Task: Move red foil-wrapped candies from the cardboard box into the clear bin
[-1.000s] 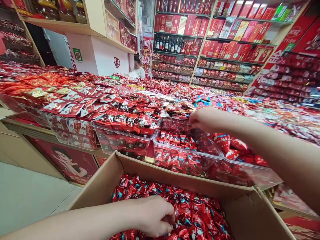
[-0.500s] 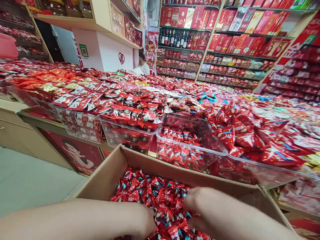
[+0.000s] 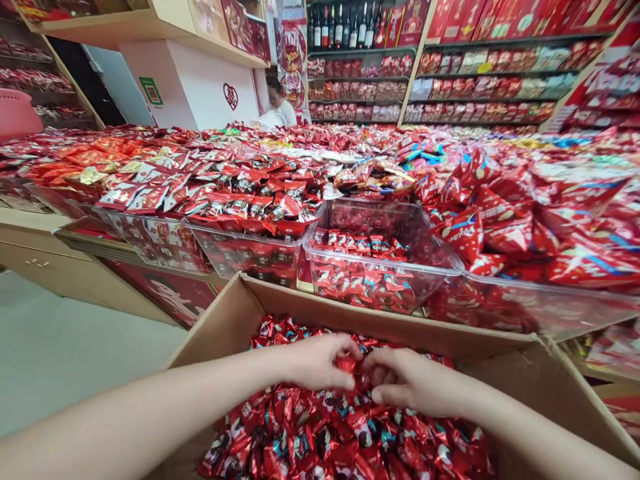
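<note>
An open cardboard box (image 3: 300,297) in front of me holds a heap of small candies (image 3: 320,440) in shiny red wrappers with blue and dark print. My left hand (image 3: 323,361) curls its thumb and fingers round red-wrapped candies near the middle of the heap. Facing it, my right hand (image 3: 403,380) has its fingers bent inward over candies at the same spot. The two sets of fingertips nearly meet, and how many candies they hold is hidden. Beyond the box edge, a clear plastic bin (image 3: 383,265) is partly filled with similar red candies.
Bins of red-and-black packets (image 3: 245,257) and large red pouches (image 3: 505,227) flank the clear bin. A long counter of sweets stretches behind, where a person (image 3: 280,110) is present. Wine bottles (image 3: 345,30) line the back shelves. Bare floor (image 3: 75,353) shows at left.
Both hands have risen from within the candies and come closer together, farther into the box. The camera view has tilted down, showing more of the heap.
</note>
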`<state>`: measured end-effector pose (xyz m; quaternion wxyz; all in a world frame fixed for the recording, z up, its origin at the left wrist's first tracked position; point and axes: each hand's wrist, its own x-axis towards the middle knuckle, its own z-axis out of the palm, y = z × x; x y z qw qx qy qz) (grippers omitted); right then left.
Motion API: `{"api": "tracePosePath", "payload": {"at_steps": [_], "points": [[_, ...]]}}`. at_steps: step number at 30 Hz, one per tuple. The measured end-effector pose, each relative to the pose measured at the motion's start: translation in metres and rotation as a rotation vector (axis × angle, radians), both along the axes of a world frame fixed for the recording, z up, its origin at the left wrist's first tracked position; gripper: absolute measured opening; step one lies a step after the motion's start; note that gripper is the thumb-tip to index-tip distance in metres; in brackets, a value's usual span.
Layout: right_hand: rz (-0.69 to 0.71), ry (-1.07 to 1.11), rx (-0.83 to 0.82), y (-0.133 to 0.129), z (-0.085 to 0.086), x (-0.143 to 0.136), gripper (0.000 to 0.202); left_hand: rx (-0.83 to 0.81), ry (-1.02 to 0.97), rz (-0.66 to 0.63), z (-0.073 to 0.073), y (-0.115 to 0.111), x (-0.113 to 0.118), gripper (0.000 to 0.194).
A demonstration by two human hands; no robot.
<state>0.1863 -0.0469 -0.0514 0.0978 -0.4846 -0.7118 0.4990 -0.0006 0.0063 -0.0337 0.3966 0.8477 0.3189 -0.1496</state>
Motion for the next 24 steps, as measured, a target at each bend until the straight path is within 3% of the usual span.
{"api": "tracePosePath", "payload": {"at_steps": [2,4,8,10,14,17,19,24], "points": [[-0.085,0.228,-0.099,-0.001,0.005,-0.004,0.019,-0.350,-0.293,0.255,0.007,0.006,0.003,0.044],[-0.175,0.390,-0.155,-0.001,0.009,-0.008,0.018,-0.668,-0.484,0.431,0.010,0.007,0.004,0.039],[-0.300,0.488,-0.175,-0.004,0.017,-0.015,0.015,-0.877,-0.597,0.529,0.012,0.004,0.004,0.027],[-0.324,0.456,-0.109,-0.005,0.022,-0.015,0.013,-0.900,-0.634,0.569,0.015,0.003,0.003,0.024],[-0.376,0.310,0.195,-0.007,0.031,-0.014,0.016,-0.942,-0.712,0.605,0.024,0.002,0.003,0.016],[-0.418,0.283,0.327,-0.007,0.033,-0.013,0.020,-0.835,-0.745,0.598,0.029,0.000,0.004,0.019],[-0.455,0.361,0.283,-0.006,0.034,-0.014,0.022,-0.719,-0.787,0.547,0.030,-0.002,0.005,0.022],[-0.562,0.747,-0.130,-0.005,0.040,-0.016,0.018,-0.421,-0.846,0.416,0.030,-0.009,0.006,0.041]]}}
